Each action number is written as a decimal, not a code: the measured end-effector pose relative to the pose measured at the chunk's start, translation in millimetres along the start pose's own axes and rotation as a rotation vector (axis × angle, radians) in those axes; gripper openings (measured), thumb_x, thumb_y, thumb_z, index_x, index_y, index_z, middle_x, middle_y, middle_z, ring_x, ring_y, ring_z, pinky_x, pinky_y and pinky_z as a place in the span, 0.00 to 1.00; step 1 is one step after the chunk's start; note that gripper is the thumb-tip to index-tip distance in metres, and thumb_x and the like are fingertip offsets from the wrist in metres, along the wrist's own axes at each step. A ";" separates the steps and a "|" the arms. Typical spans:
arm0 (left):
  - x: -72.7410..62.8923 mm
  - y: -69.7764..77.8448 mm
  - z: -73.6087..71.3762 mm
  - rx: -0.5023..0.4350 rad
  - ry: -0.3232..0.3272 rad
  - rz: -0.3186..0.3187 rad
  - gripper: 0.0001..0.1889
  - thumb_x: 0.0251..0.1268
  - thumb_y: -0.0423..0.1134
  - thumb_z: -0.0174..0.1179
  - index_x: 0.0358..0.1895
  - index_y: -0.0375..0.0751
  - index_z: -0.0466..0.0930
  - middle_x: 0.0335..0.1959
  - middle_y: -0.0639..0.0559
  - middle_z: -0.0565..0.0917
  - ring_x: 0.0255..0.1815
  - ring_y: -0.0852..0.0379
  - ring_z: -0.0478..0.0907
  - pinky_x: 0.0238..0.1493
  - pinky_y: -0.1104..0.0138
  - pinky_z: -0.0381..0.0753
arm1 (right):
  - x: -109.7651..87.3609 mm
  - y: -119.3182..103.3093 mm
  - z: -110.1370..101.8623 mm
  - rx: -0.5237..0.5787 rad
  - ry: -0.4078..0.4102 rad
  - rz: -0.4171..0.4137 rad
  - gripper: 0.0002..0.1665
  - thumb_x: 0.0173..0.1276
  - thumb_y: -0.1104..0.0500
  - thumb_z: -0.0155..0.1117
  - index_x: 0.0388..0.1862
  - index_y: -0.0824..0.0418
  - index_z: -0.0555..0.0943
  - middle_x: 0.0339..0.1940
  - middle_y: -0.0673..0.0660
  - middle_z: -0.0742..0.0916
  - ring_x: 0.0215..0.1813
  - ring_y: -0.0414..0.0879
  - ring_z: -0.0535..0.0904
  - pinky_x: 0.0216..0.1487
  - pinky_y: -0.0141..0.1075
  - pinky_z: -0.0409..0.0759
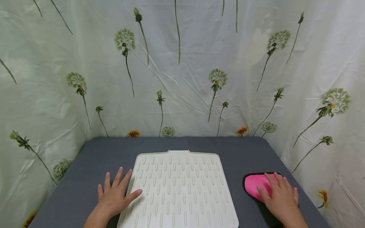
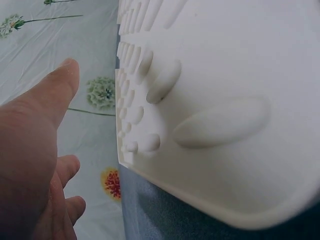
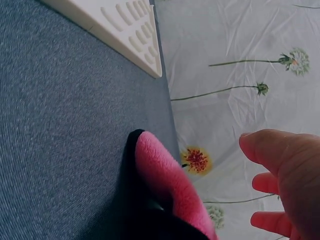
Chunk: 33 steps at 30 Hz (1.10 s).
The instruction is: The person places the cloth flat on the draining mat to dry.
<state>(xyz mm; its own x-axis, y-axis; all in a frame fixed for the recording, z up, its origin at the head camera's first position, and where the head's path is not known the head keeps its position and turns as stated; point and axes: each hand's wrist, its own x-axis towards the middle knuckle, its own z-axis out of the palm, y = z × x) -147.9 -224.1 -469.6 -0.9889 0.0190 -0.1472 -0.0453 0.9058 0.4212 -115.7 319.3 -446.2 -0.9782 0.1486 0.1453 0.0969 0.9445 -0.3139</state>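
A white board [image 1: 178, 186] with rows of raised oval ridges lies in the middle of the table, a small tab at its far edge. My left hand [image 1: 112, 198] is at the board's left edge, fingers spread, the thumb overlapping the ridges in the head view. From the left wrist, the board [image 2: 215, 165] shows its rounded corner close up. On the right, a pink fabric item [image 1: 256, 185] with black edging, rounded at one end, lies under my right hand [image 1: 280, 198]. In the right wrist view this pink item [image 3: 167, 167] looks fuzzy and curved, with the fingers apart from it.
A dark grey cloth [image 1: 108, 152] covers the table. Behind and at both sides hangs a pale curtain [image 1: 188, 88] printed with dandelions. Grey tabletop [image 1: 235, 167] separates the board from the pink item.
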 end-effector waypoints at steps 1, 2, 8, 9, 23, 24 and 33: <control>-0.1 -0.1 -0.2 -0.002 -0.002 -0.001 0.54 0.59 0.78 0.56 0.83 0.53 0.52 0.85 0.35 0.41 0.79 0.18 0.28 0.64 0.18 0.31 | 0.2 1.1 0.3 0.001 -0.004 0.008 0.40 0.72 0.42 0.63 0.73 0.64 0.68 0.73 0.77 0.64 0.73 0.78 0.53 0.65 0.80 0.48; -0.1 -0.3 -0.4 -0.005 -0.006 -0.004 0.54 0.59 0.78 0.56 0.83 0.53 0.52 0.85 0.35 0.40 0.79 0.18 0.28 0.64 0.18 0.31 | 0.3 2.2 0.5 0.001 -0.010 0.016 0.40 0.72 0.42 0.63 0.73 0.64 0.67 0.73 0.78 0.64 0.72 0.79 0.53 0.65 0.80 0.48; -3.5 -3.1 -1.4 -0.022 -0.047 -0.016 0.55 0.57 0.79 0.56 0.83 0.53 0.51 0.84 0.33 0.39 0.78 0.16 0.27 0.63 0.17 0.31 | 1.2 11.0 0.5 -0.008 -0.052 0.072 0.43 0.73 0.40 0.61 0.74 0.66 0.64 0.73 0.79 0.62 0.71 0.81 0.51 0.64 0.80 0.48; -4.5 -3.7 -1.2 -0.020 -0.052 -0.019 0.56 0.57 0.79 0.56 0.83 0.53 0.51 0.84 0.33 0.39 0.78 0.16 0.28 0.63 0.17 0.31 | 1.4 12.5 0.3 -0.008 -0.059 0.080 0.43 0.73 0.39 0.60 0.74 0.66 0.64 0.73 0.79 0.62 0.71 0.81 0.51 0.64 0.80 0.47; -17.2 -16.8 11.7 0.040 -0.121 -0.078 0.58 0.53 0.83 0.54 0.82 0.51 0.54 0.82 0.29 0.49 0.75 0.09 0.36 0.62 0.16 0.42 | -4.7 31.1 1.9 -0.042 -0.151 0.209 0.49 0.71 0.34 0.60 0.74 0.67 0.63 0.72 0.81 0.61 0.70 0.83 0.53 0.65 0.81 0.48; -18.3 -17.4 12.5 0.040 -0.132 -0.085 0.58 0.53 0.83 0.54 0.82 0.51 0.54 0.82 0.28 0.49 0.74 0.09 0.36 0.62 0.16 0.42 | -5.4 32.9 2.6 -0.042 -0.146 0.217 0.49 0.71 0.34 0.60 0.74 0.67 0.63 0.72 0.80 0.61 0.70 0.82 0.53 0.65 0.81 0.48; -30.3 -23.7 26.9 0.068 -0.189 -0.150 0.59 0.51 0.86 0.51 0.81 0.51 0.57 0.81 0.27 0.51 0.73 0.07 0.37 0.61 0.16 0.44 | -12.9 47.6 5.7 -0.041 -0.178 0.229 0.50 0.72 0.37 0.61 0.74 0.74 0.60 0.68 0.86 0.61 0.66 0.85 0.60 0.67 0.76 0.62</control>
<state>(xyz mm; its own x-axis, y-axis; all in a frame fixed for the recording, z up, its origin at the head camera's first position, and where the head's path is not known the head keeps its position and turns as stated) -113.0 -234.7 -499.2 -0.9275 -0.0448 -0.3712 -0.1739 0.9306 0.3221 -99.5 360.7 -468.4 -0.9465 0.3088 -0.0935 0.3227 0.9038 -0.2811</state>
